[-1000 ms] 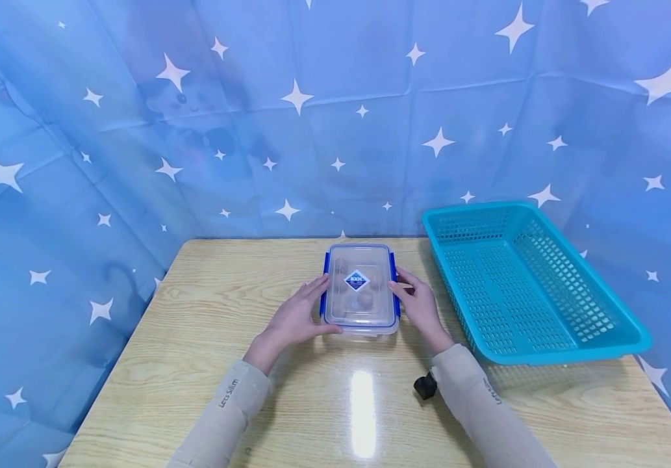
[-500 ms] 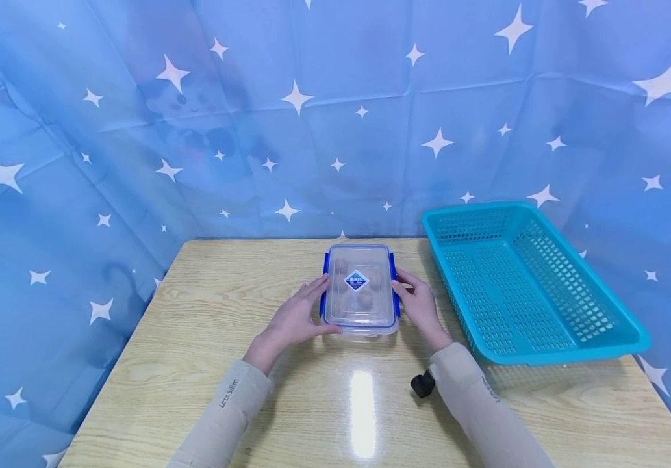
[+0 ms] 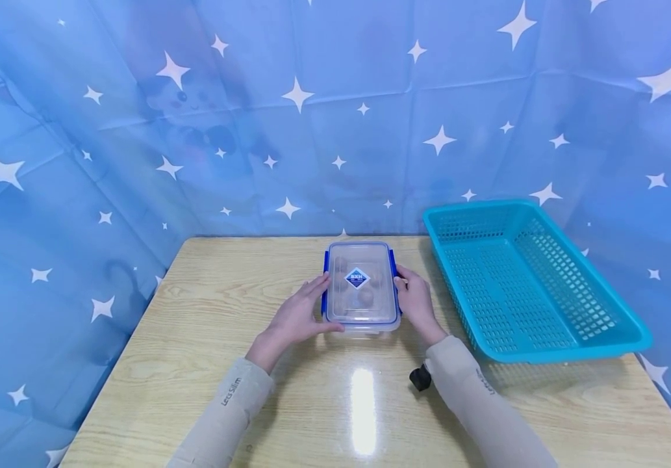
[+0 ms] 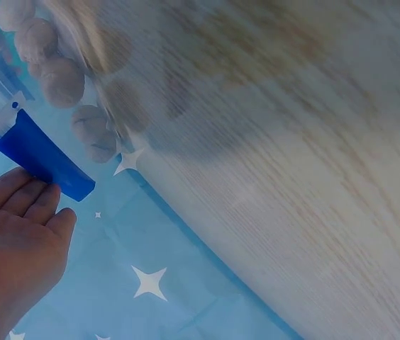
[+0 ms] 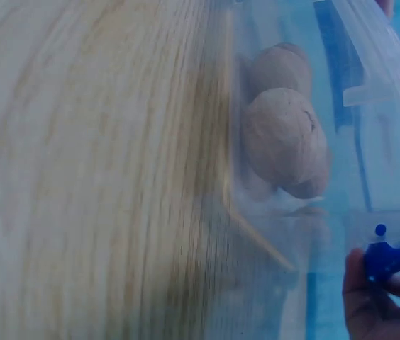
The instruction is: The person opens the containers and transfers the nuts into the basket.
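A clear plastic food container (image 3: pixel 343 305) with a blue-rimmed lid and a diamond-shaped label lies on the table before me. Round tan things that look like walnuts (image 5: pixel 285 138) show through its wall. My left hand (image 3: pixel 293 317) holds the container's near left corner, fingers along the left side and thumb at the front. The left wrist view shows those fingertips against a blue latch (image 4: pixel 44 156). On the opposite side, my right hand (image 3: pixel 418 302) pinches the right-hand blue latch (image 5: pixel 388 261) between thumb and fingers. Its other fingers are partly hidden.
To the right, a large turquoise perforated basket (image 3: pixel 551 354) stands on the wooden table (image 3: pixel 195 364). A blue curtain (image 3: pixel 224 117) with white stars hangs behind and at both sides. A small black device (image 3: pixel 420 377) sits at my right wrist.
My right thumb has slid off the lid's right rim, outward and down onto the side latch. The left hand and the container stay in place.
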A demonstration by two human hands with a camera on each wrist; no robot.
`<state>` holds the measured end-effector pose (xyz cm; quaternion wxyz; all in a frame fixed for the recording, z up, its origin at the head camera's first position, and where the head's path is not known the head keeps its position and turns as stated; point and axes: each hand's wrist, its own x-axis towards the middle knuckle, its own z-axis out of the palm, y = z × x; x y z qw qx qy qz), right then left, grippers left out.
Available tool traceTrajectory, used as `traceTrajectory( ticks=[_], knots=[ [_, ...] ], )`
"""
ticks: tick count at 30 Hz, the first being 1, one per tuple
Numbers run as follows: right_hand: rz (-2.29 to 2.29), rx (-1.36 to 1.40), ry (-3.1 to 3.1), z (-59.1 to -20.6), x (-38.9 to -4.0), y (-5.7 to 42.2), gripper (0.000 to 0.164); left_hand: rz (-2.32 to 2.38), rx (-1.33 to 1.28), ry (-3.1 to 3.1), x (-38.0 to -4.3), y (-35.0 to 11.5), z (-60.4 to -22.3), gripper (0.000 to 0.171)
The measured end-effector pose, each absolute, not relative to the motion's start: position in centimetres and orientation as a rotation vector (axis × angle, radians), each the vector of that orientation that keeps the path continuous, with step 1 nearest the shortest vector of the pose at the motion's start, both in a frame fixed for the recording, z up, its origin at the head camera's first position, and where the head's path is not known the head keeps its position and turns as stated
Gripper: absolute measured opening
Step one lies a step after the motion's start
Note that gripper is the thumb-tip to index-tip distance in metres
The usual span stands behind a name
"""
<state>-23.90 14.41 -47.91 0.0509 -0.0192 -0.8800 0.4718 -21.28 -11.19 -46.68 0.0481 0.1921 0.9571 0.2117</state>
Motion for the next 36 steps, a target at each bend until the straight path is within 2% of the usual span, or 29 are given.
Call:
traceTrajectory(
  ticks=[10,14,21,29,36],
  knots=[
    [1.295,-0.039,-2.767,-48.5,-24.4,14.7,0.039,0.646,0.576,2.924,-21.4,-11.2,-46.7,0.109],
    [1.361,-0.112,-2.847,-49.3,-24.3,15.7,0.042,0.646,0.602,2.915,-21.2,-11.1,-46.8,0.109],
    [1.475,-0.083,-2.785,-48.6,-24.7,16.4,0.043,0.635,0.610,2.931,-21.4,-11.1,-46.4,0.109],
    [1.646,0.114,-2.650,-48.1,-23.1,16.4,0.056,0.626,0.588,2.926,-21.5,-11.1,-46.5,0.110],
    [1.680,0.168,-2.675,-48.4,-22.0,16.6,0.071,0.641,0.579,2.910,-21.4,-11.1,-46.5,0.109]
  ],
)
